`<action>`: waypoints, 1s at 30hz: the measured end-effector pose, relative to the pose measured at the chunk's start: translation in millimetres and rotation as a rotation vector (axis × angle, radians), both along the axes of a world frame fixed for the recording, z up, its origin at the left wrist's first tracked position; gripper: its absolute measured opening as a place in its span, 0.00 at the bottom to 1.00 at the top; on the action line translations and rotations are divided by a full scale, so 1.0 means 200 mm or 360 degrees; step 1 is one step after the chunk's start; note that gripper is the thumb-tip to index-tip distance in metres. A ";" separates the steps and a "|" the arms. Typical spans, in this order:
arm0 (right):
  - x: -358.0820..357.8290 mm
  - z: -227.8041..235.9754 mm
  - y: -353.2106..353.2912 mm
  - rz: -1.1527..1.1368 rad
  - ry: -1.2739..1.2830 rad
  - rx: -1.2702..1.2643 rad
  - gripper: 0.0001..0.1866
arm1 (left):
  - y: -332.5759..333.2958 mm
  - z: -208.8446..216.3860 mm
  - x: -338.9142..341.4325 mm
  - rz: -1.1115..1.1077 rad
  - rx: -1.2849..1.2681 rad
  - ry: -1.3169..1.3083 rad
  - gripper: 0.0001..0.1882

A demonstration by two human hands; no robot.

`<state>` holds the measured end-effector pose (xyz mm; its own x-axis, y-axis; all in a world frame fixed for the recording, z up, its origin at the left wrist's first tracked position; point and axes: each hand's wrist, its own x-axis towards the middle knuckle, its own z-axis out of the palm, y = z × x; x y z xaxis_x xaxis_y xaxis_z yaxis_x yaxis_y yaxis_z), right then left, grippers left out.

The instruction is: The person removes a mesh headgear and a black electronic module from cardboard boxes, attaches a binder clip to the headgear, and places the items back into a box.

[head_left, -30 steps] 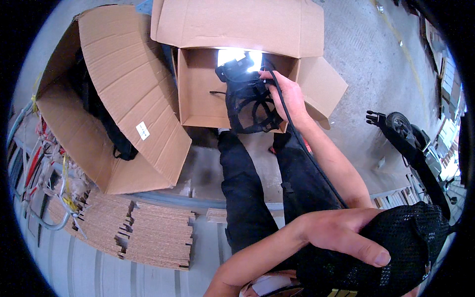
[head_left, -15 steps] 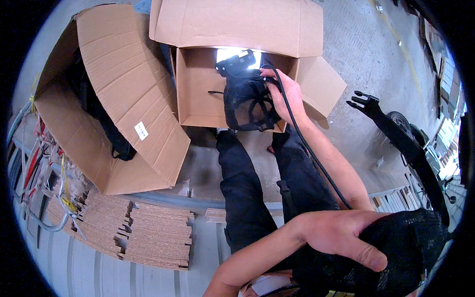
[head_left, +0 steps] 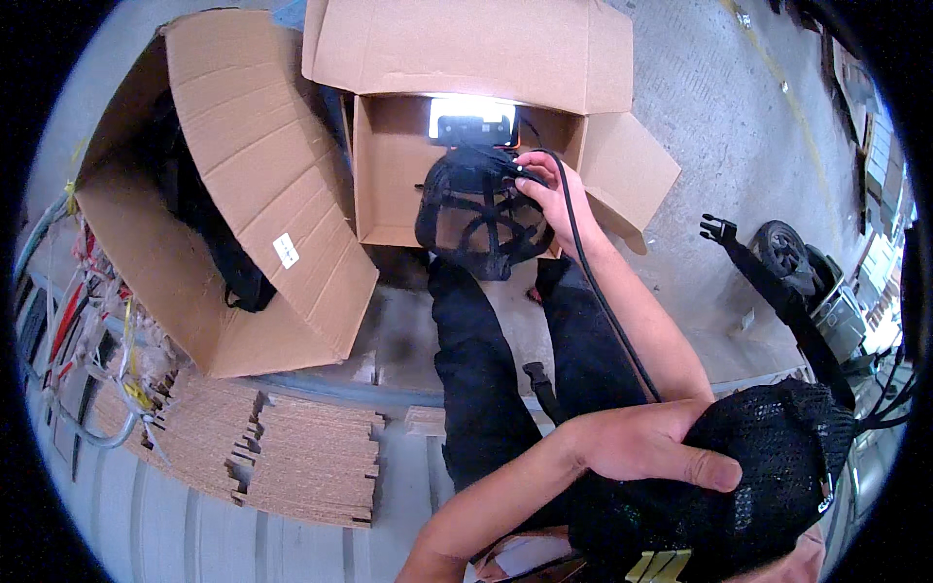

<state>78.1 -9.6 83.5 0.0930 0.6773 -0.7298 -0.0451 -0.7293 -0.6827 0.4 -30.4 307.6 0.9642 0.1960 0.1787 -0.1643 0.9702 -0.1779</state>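
Observation:
My right hand (head_left: 559,199) pinches the rim of a black mesh cap (head_left: 476,214) with crossing straps inside, held over the front edge of an open cardboard box (head_left: 389,228). A black cable (head_left: 601,282) runs from near the cap along my right forearm. Behind the cap, in the box, is a dark flat device (head_left: 471,130) against a bright white glow. At the lower right, my left hand (head_left: 661,452) grips a black mesh bag (head_left: 768,457); its thumb lies on top and its other fingers are hidden. A black strap with a buckle (head_left: 719,229) extends beyond the bag.
A larger open cardboard box (head_left: 262,194) at the left has black fabric (head_left: 219,233) inside. Stacked brown boards (head_left: 311,457) lie at the lower left beside tangled tubes and cords (head_left: 126,379). A black wheel (head_left: 780,248) stands on the floor at the right. My legs (head_left: 476,360) are below the box.
The cap has come nearer and slightly left, opening wider to view. The dark device appears flatter against the glow. My left hand and the mesh bag have shifted slightly up and left.

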 end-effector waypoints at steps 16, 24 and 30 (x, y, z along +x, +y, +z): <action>-0.03 0.22 0.02 -0.0289 0.0497 -0.0581 0.18 | 0.05 0.25 -0.04 0.0190 0.0081 0.0036 0.47; -0.07 0.13 -0.17 0.0577 -0.0496 0.0167 0.25 | -0.01 0.28 0.00 0.0227 0.0049 0.0051 0.46; 0.00 0.13 -0.06 0.0371 -0.0739 0.0098 0.23 | 0.01 0.30 -0.02 0.0139 -0.0038 0.0019 0.42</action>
